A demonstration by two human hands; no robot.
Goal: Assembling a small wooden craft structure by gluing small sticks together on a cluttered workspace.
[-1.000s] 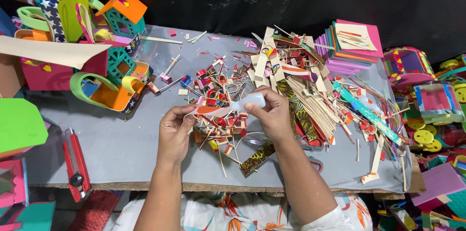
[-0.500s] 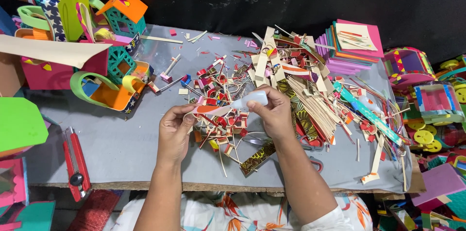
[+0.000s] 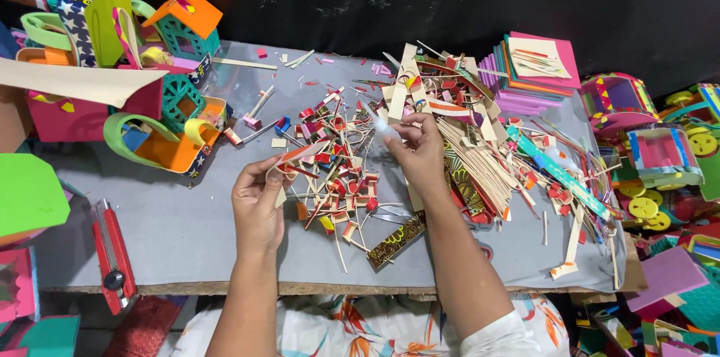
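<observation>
Both hands pinch: left hand [image 3: 259,203] a red-edged strip [image 3: 300,156], right hand [image 3: 420,154] a white tube [image 3: 384,126] (its lower end hidden by fingers)

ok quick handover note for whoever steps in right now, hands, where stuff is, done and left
Left hand: pinches a small red-and-cream strip piece over the grey table.
Right hand: grips a small white tube, tip aimed at the piece.
Around: pile of cut strips beneath and to the right, red utility knife at left edge, foam sheet stack far right.
Done: finished foam houses stand far left.
Left: many loose strips unsorted.
</observation>
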